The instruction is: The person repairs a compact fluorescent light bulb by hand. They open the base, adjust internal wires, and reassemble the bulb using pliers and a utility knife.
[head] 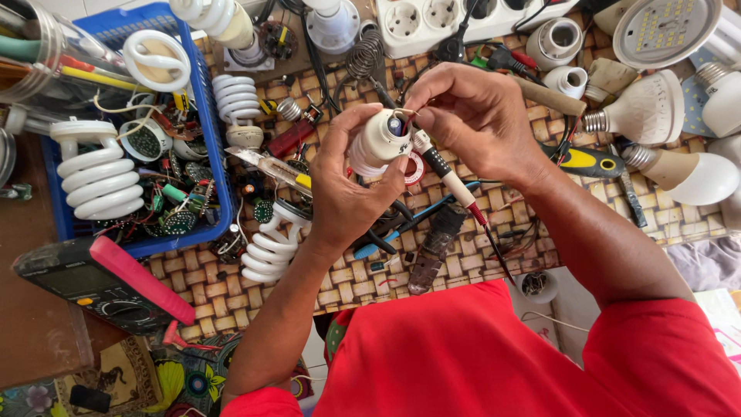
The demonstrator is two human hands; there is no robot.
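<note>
Nearest the camera, below the woven mat, the person's red sleeves run up to two bare hands held together over the mat's middle. The left hand is wrapped around a white lamp base, its fingers closed on the base's ribbed side and the thumb pressed along the front, so the open end faces up between both hands. The right hand hovers just right of the base; its fingertips are pinched together on thin wires coming out of the base's open end. A probe with a white and black shaft passes under the right palm, its tip touching the base's rim; its red lead trails back toward the person.

On the mat just below the hands lie blue-handled pliers. Left of the hands a spiral lamp lies on the mat, and past it a blue basket at the mat's left edge holds more spiral lamps and small round circuit boards. A black meter with a pink edge sits off the mat's near left corner. At the mat's right side rest white bulbs and a yellow-and-black tool. At the mat's far edge is a white power strip.
</note>
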